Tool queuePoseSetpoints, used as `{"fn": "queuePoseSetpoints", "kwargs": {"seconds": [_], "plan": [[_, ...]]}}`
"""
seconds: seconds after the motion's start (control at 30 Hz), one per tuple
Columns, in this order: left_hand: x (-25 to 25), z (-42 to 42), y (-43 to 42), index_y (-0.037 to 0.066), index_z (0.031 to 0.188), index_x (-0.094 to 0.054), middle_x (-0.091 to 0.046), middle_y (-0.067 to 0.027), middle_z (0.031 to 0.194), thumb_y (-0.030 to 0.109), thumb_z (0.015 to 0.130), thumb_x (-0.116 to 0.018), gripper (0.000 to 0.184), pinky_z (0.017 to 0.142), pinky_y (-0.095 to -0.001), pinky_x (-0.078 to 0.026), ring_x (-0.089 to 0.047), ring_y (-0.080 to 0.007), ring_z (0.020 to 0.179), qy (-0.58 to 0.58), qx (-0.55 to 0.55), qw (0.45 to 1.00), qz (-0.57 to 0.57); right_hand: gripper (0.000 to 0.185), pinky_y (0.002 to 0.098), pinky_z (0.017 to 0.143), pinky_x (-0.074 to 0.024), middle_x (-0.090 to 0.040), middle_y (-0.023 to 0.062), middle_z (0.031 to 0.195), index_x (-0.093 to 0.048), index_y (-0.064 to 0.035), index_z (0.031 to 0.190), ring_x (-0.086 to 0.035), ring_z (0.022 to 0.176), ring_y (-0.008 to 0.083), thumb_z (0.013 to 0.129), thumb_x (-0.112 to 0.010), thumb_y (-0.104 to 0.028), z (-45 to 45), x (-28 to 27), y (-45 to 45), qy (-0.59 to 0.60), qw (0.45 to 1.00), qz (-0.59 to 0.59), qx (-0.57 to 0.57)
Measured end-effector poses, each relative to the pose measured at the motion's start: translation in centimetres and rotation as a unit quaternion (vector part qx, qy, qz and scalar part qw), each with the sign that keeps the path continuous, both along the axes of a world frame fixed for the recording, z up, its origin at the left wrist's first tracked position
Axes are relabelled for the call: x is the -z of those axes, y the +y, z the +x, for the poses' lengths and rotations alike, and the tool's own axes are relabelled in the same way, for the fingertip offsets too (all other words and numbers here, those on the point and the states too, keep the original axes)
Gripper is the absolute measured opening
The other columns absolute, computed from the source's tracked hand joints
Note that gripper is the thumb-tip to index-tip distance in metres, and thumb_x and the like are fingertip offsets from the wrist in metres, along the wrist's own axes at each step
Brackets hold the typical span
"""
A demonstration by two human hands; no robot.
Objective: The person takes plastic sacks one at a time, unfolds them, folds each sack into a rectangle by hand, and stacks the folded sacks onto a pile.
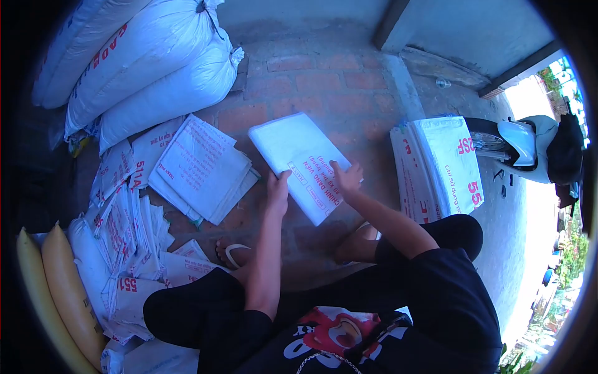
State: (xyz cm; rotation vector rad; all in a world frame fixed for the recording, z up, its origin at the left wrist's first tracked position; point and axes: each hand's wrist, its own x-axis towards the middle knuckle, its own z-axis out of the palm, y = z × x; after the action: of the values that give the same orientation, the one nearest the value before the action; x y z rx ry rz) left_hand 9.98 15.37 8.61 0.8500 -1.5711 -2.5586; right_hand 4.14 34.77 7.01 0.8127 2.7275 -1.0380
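Observation:
A folded stack of white printed sacks with red lettering is held tilted above the brick floor, between my two hands. My left hand grips its lower left edge, thumb on top and the other fingers hidden beneath. On the right edge, my right hand holds the stack with the thumb over the print. Left of it, a pile of flat white sacks lies on the floor. To the right stands a taller stack of folded sacks with red print.
Large filled white sacks lean at the upper left. Loose sacks are heaped at the left, beside yellow filled sacks. A motorbike stands at the right. My sandalled feet rest on the brick floor.

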Motion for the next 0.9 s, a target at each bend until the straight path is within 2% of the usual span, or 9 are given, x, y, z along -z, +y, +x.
{"fn": "queuePoseSetpoints", "kwargs": {"seconds": [0.1,0.13,0.2,0.3,0.43,0.6,0.7,0.8,0.9], "plan": [[-3.0,-1.3,0.4,0.001,0.14,-0.045,-0.055,-0.0122,0.134,0.014,0.095,-0.061,0.05,0.108,-0.0362,-0.038,-0.052,-0.0213,0.125,0.064,-0.005,0.996,-0.057,0.109,0.053,0.116,-0.0285,-0.035,0.0188,0.15,-0.026,-0.0107,0.152,-0.04,0.137,0.0361,0.071,-0.079,-0.061,2.7,-1.0,-0.7,-0.088,0.977,-0.077,0.177],[-4.7,-1.7,0.6,0.001,0.139,-0.045,-0.055,-0.0123,0.133,0.014,0.095,-0.06,0.048,0.108,-0.0361,-0.038,-0.052,-0.0209,0.124,0.085,-0.012,0.994,-0.065,0.096,0.0508,0.112,-0.0355,-0.039,0.0184,0.148,-0.035,-0.0073,0.148,-0.044,0.135,0.0341,0.078,-0.073,-0.06,3.3,-0.4,-0.8,-0.147,0.931,-0.211,0.257],[-8.1,-2.1,1.1,0.0,0.138,-0.046,-0.055,-0.0126,0.133,0.014,0.097,-0.058,0.045,0.108,-0.0358,-0.038,-0.051,-0.0209,0.124,0.123,-0.011,0.99,-0.074,0.079,0.0494,0.109,-0.0409,-0.047,0.017,0.144,-0.044,-0.0043,0.144,-0.049,0.132,0.0324,0.087,-0.069,-0.054,4.9,-3.9,0.4,-0.238,0.762,-0.545,0.255],[-11.2,-2.3,2.2,-0.003,0.138,-0.045,-0.054,-0.014,0.135,0.013,0.097,-0.056,0.046,0.107,-0.0394,-0.04,-0.052,-0.0237,0.126,0.154,-0.017,0.988,-0.02,0.052,0.0483,0.101,-0.0494,-0.063,0.0133,0.13,-0.054,-0.0036,0.134,-0.062,0.118,0.0305,0.097,-0.063,-0.038,4.6,-7.7,0.4,-0.145,0.536,-0.829,0.065],[-17.3,-0.6,2.8,-0.003,0.139,-0.045,-0.055,-0.0145,0.135,0.013,0.098,-0.056,0.045,0.107,-0.042,-0.042,-0.053,-0.0244,0.126,0.244,-0.012,0.97,0.007,0.04,0.042,0.089,-0.0597,-0.067,0.0152,0.121,-0.055,-0.0024,0.131,-0.071,0.101,0.0262,0.098,-0.064,-0.024,0.5,-15.8,1.7,-0.107,0.551,-0.826,0.039],[-21.2,0.9,2.0,-0.003,0.137,-0.047,-0.058,-0.0172,0.135,0.009,0.098,-0.057,0.042,0.102,-0.0386,-0.046,-0.057,-0.0236,0.123,0.297,0.169,0.939,-0.042,0.039,0.0375,0.084,-0.0622,-0.069,0.0131,0.109,-0.051,-0.0042,0.129,-0.071,0.097,0.0217,0.096,-0.068,-0.016,-1.6,-30.7,7.7,0.181,0.785,-0.579,-0.121],[-21.2,1.1,2.7,0.002,0.133,-0.052,-0.062,-0.0143,0.135,0.017,0.102,-0.056,0.035,0.094,-0.0312,-0.048,-0.063,-0.0199,0.114,0.259,0.245,0.93,-0.087,0.041,0.0359,0.078,-0.0639,-0.069,0.014,0.106,-0.051,-0.0039,0.128,-0.072,0.089,0.0209,0.095,-0.07,-0.02,-2.9,-36.4,15.0,0.286,0.819,-0.471,-0.163],[-16.9,0.0,3.3,0.003,0.133,-0.053,-0.062,-0.0135,0.134,0.022,0.103,-0.057,0.036,0.094,-0.0312,-0.048,-0.062,-0.0195,0.115,0.205,0.271,0.926,-0.163,0.042,0.034,0.073,-0.0639,-0.069,0.015,0.107,-0.053,0.0007,0.126,-0.073,0.083,0.0216,0.098,-0.066,-0.027,-2.1,-38.5,23.4,0.328,0.826,-0.454,-0.07],[-17.1,0.0,3.3,0.0,0.129,-0.055,-0.062,-0.0159,0.132,0.021,0.103,-0.058,0.034,0.107,-0.034,-0.043,-0.058,-0.0216,0.125,0.173,0.287,0.925,-0.18,0.043,0.0365,0.076,-0.0631,-0.069,0.018,0.113,-0.053,0.0008,0.129,-0.074,0.091,0.0252,0.102,-0.059,-0.032,1.0,-36.1,29.6,0.383,0.775,-0.503,0.014]]}}
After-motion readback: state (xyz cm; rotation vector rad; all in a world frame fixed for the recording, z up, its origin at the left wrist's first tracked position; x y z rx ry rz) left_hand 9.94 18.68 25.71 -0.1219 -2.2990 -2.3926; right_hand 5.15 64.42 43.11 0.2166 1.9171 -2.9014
